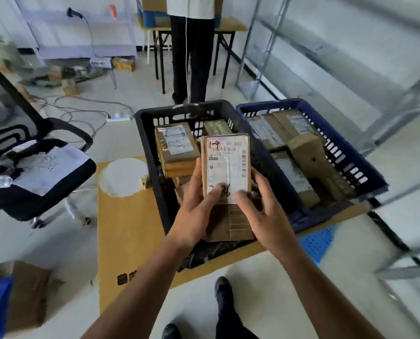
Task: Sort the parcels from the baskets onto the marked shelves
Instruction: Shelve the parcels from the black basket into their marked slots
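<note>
A small brown parcel (226, 162) with a white label marked "1-4" is held upright above the black basket (150, 152). My left hand (194, 211) grips its lower left edge, thumb on the label. My right hand (260, 211) grips its lower right edge, thumb on the label too. More brown parcels lie in the black basket, one with a label (176, 143) at the back left, another (231, 223) under my hands. The blue basket (346, 143) to the right holds several parcels (309, 152).
Both baskets stand on flattened cardboard (125, 228) on the floor. A metal shelf rack (399, 99) rises at the right. An office chair (33, 172) stands at the left. A person (192, 50) stands behind the baskets by a table. Cables cross the floor at left.
</note>
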Demonstrator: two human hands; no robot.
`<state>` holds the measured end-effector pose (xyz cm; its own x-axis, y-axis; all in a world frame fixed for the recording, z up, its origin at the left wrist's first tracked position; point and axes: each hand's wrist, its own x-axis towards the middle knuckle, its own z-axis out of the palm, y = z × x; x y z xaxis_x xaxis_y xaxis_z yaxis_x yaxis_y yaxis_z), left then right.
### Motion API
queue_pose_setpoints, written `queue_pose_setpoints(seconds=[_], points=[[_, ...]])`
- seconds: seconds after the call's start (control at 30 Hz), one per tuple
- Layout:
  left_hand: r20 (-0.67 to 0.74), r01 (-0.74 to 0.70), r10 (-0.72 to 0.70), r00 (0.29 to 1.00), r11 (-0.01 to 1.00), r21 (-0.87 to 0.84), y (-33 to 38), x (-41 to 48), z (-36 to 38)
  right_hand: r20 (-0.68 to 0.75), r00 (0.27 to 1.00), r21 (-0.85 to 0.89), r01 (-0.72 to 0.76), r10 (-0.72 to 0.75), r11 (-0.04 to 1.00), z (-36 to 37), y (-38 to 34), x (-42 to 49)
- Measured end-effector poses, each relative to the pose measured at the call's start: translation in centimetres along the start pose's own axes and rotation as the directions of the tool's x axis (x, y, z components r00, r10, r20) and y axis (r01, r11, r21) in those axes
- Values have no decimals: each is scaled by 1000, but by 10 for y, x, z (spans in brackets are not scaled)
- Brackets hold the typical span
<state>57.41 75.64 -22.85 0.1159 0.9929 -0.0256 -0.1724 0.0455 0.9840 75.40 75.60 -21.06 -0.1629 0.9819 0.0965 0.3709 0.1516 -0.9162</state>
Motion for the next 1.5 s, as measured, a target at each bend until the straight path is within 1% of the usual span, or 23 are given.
queue_pose_setpoints(seconds=[0.07, 0.1, 0.17, 0.23, 0.33, 0.43, 0.5, 0.57, 0.67, 0.77, 0.83, 0.93, 0.97, 1.0, 1.07, 1.13, 1.2, 1.27, 1.37, 1.5], points=[[41, -56, 55, 998, 997, 43, 7, -3, 9, -97, 995, 37, -23, 26, 999, -9, -5, -17], [62, -84, 81, 995, 995, 52, 13, -5, 15, -113, 993, 54, -25, 31, 998, -15, -12, -23], [105, -167, 165, 981, 986, 12, 28, -6, 27, -132, 991, 27, 14, -11, 1000, -30, -29, -26], [143, -212, 214, 966, 977, -30, 41, -5, 39, -179, 984, 34, 4, 2, 999, -44, -46, -25], [204, -161, 179, 962, 982, -103, 51, -7, 57, -269, 963, 35, 22, -12, 999, -60, -51, -40], [287, -126, 137, 948, 991, -54, 47, -20, 80, -353, 935, -6, 23, -24, 1000, -70, -40, -76], [360, -82, 97, 928, 995, -56, 40, -34, 101, -409, 912, 3, -10, 11, 1000, -78, -31, -105], [431, -54, 71, 900, 997, -52, 28, -49, 126, -454, 888, 50, -56, 73, 997, -89, -22, -139], [524, -25, 24, 851, 1000, -5, 8, -79, 168, -547, 821, 96, -136, 166, 986, -109, -8, -195], [621, -11, -18, 784, 999, 42, -11, -119, 215, -639, 724, 181, -189, 261, 965, -129, 8, -261], [664, -2, -46, 746, 997, 71, -24, -150, 247, -684, 665, 200, -223, 299, 954, -141, 18, -310], [708, 43, -145, 691, 986, 160, -47, -199, 291, -735, 577, 277, -226, 357, 934, -157, 31, -389], [715, 27, -174, 677, 977, 212, -54, -216, 304, -750, 543, 303, -226, 378, 926, -162, 34, -416], [718, -24, -184, 672, 963, 269, -62, -231, 316, -764, 509, 320, -232, 395, 919, -165, 38, -443], [718, -185, -165, 676, 905, 382, -79, -259, 337, -787, 448, 349, -245, 425, 904, -171, 47, -495], [735, -358, -152, 661, 797, 486, -95, -283, 355, -794, 380, 405, -249, 474, 879, -173, 54, -546], [774, -487, -167, 611, 690, 535, -112, -306, 373, -798, 307, 460, -245, 519, 853, -175, 60, -592], [808, -553, -210, 551, 633, 542, -128, -327, 391, -803, 240, 490, -255, 545, 834, -176, 66, -633], [842, -612, -287, 456, 586, 531, -146, -355, 418, -808, 150, 528, -247, 570, 813, -176, 74, -681], [880, -751, -303, 366, 462, 472, -167, -374, 458, -795, 37, 584, -221, 605, 781, -182, 91, -722]])
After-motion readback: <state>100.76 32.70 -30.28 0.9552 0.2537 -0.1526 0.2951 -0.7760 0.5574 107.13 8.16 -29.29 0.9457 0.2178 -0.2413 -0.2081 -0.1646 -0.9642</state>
